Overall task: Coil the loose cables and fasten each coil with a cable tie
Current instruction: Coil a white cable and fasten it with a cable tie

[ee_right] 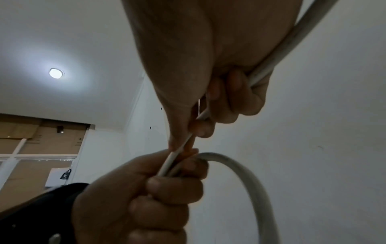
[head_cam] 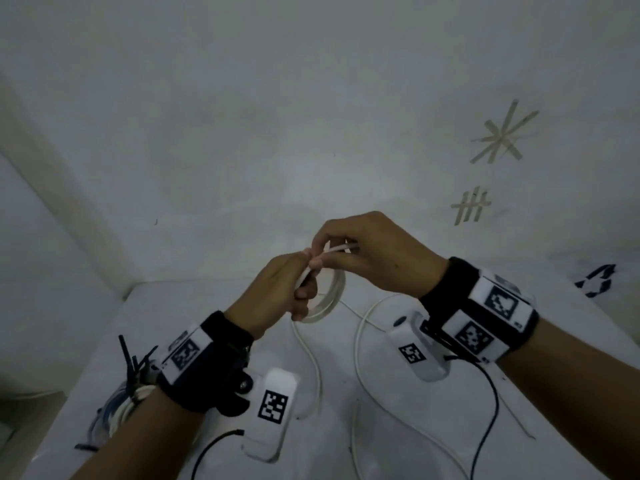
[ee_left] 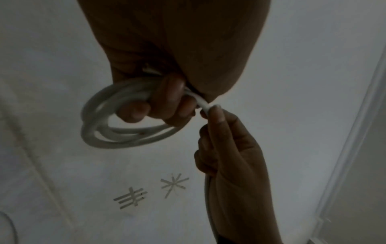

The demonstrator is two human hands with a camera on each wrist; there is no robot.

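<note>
Gripping the white coil (head_cam: 329,296), the left hand (head_cam: 273,296) risks springing loops loose if the right hand (head_cam: 374,251), pinching the feeding cable (head_cam: 334,252), tugs hard.

Head view looks down on both hands; each wrist view looks up close, sharing the white cable coil (ee_left: 125,125).

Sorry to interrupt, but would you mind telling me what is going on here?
A person is coiling a thin white cable. The left hand grips the coiled loops while the right hand pinches the strand feeding into them. The rest of the cable trails over the white table. No tie is on this coil yet.
</note>
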